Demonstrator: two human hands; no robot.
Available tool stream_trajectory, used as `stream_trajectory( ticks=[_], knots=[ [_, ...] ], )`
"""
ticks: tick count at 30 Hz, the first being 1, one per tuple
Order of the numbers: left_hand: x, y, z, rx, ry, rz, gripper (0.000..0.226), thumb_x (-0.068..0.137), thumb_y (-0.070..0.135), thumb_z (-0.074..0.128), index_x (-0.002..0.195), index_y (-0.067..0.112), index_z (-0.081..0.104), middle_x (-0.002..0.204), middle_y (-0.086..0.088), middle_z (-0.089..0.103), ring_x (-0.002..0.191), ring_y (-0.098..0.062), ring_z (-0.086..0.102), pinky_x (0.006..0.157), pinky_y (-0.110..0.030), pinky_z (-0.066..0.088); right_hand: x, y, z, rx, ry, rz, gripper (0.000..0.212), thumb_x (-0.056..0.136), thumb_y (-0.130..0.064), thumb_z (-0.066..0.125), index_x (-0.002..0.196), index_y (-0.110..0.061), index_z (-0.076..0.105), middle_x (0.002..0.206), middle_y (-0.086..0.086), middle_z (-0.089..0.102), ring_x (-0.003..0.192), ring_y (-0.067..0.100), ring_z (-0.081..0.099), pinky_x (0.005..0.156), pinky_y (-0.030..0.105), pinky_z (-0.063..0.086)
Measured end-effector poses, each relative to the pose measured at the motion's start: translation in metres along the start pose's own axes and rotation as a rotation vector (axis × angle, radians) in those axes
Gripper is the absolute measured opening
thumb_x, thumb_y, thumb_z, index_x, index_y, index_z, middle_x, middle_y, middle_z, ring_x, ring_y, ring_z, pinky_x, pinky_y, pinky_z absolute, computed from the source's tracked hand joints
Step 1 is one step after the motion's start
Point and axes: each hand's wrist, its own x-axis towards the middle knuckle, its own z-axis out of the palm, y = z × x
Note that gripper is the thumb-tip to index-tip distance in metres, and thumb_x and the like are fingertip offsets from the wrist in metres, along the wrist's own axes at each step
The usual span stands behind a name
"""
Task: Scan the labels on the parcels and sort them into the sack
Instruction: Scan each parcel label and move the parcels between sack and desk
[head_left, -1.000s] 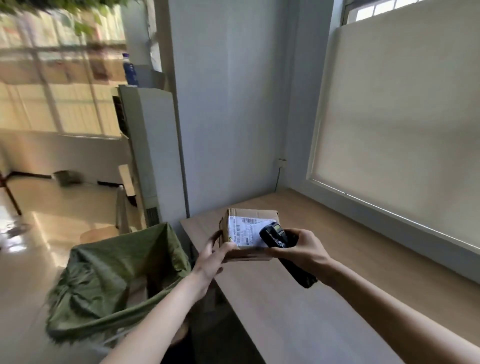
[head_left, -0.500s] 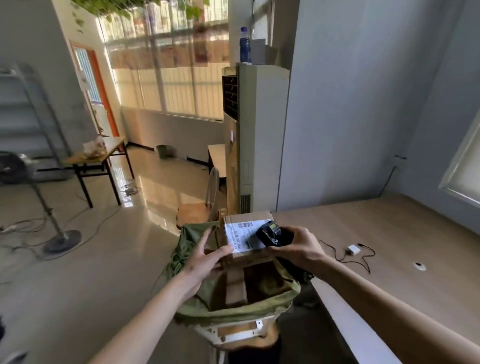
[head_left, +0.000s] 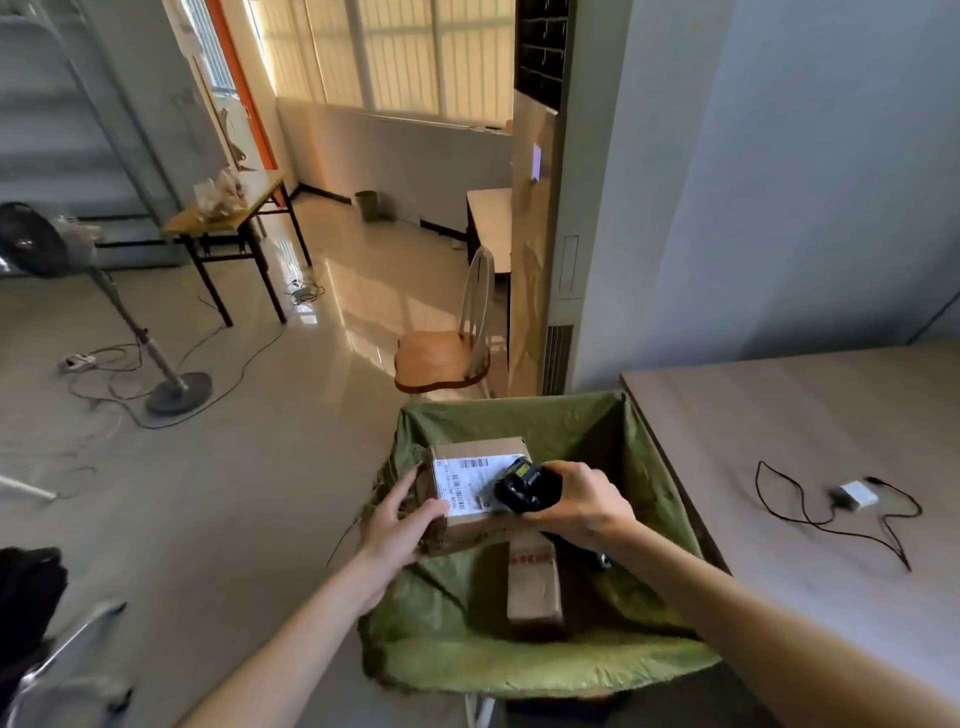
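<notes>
- Over the open mouth of the green sack (head_left: 571, 431), head view: my left hand (head_left: 402, 519) grips the near-left corner of the cardboard parcel (head_left: 475, 493), thumb on top by the label, fingers underneath.
- My right hand (head_left: 579, 501) is wrapped round the black scanner (head_left: 522, 483); its head lies on the right end of the white label (head_left: 467, 483).
- Parcel is held roughly level above the sack, not released. A second, narrower box (head_left: 535, 592) already lies at the sack bottom, near side.
- Handling, my judgement: small rigid carton, probably light, since one hand carries it. Edges are stiff, so a corner grip is secure; the sack is soft, so a short drop should be safe.
- Writing: label shows barcodes and printed lines, too blurred to read. Red print on tape across the lower box, illegible.
- Right of the sack: wooden table (head_left: 805, 415) with a small white adapter (head_left: 857, 493) and black cable (head_left: 800, 514).
</notes>
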Motion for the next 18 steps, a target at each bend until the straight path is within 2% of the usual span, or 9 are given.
stream_trajectory(
  ticks=[3,5,7,9,11,15,18],
  knots=[
    [0.050,-0.024,0.003,0.146,0.041,-0.064,0.077,0.067,0.051,0.082,0.132,0.066,0.044,0.124,0.001,0.066,0.110,-0.021,0.067,0.097,-0.047,0.056,0.042,0.020,0.018,-0.011,-0.034,0.048,0.071,0.056,-0.060,0.087,0.120,-0.033,0.070,0.099,-0.012,0.073,0.093,0.010,0.069,0.084,0.034,0.061],
    [0.077,-0.038,0.005,0.246,0.034,-0.100,0.085,0.060,0.057,0.078,0.136,0.064,0.041,0.128,0.002,0.063,0.113,-0.021,0.063,0.100,-0.046,0.053,0.066,0.032,0.028,-0.026,-0.076,0.072,0.071,0.058,-0.058,0.090,0.121,-0.033,0.069,0.098,-0.013,0.072,0.091,0.008,0.069,0.082,0.032,0.061],
    [0.097,-0.043,0.012,0.374,0.023,-0.121,0.084,0.072,0.048,0.074,0.147,0.051,0.035,0.140,-0.001,0.054,0.120,-0.021,0.056,0.106,-0.045,0.047,0.086,0.043,0.036,-0.050,-0.100,0.083,0.071,0.060,-0.057,0.090,0.123,-0.033,0.067,0.100,-0.014,0.071,0.092,0.008,0.069,0.082,0.032,0.062],
    [0.111,-0.042,0.019,0.510,0.021,-0.122,0.081,0.085,0.043,0.072,0.154,0.038,0.030,0.154,-0.002,0.038,0.135,-0.025,0.043,0.113,-0.043,0.038,0.101,0.052,0.041,-0.073,-0.114,0.100,0.071,0.062,-0.057,0.088,0.125,-0.033,0.066,0.103,-0.013,0.072,0.094,0.008,0.069,0.083,0.033,0.062],
    [0.124,-0.039,0.022,0.585,0.009,-0.088,0.076,0.089,0.043,0.069,0.155,0.034,0.031,0.159,0.001,0.029,0.144,-0.024,0.035,0.113,-0.042,0.035,0.110,0.057,0.043,-0.099,-0.135,0.125,0.072,0.064,-0.056,0.088,0.128,-0.032,0.065,0.106,-0.012,0.071,0.097,0.010,0.069,0.086,0.035,0.061],
    [0.141,-0.017,0.015,0.671,-0.015,0.046,0.057,0.095,0.039,0.063,0.148,0.036,0.041,0.156,0.007,0.036,0.141,-0.017,0.038,0.110,-0.039,0.039,0.126,0.058,0.039,-0.197,-0.124,0.137,0.080,0.068,-0.056,0.087,0.138,-0.029,0.058,0.120,-0.007,0.070,0.108,0.014,0.066,0.088,0.034,0.059],
    [0.150,-0.001,0.003,0.710,-0.027,0.109,0.053,0.096,0.039,0.062,0.146,0.036,0.045,0.154,0.009,0.040,0.139,-0.017,0.042,0.110,-0.041,0.041,0.127,0.059,0.031,-0.257,-0.109,0.159,0.079,0.070,-0.057,0.084,0.140,-0.031,0.056,0.123,-0.008,0.068,0.112,0.015,0.064,0.088,0.033,0.057]
  ],
)
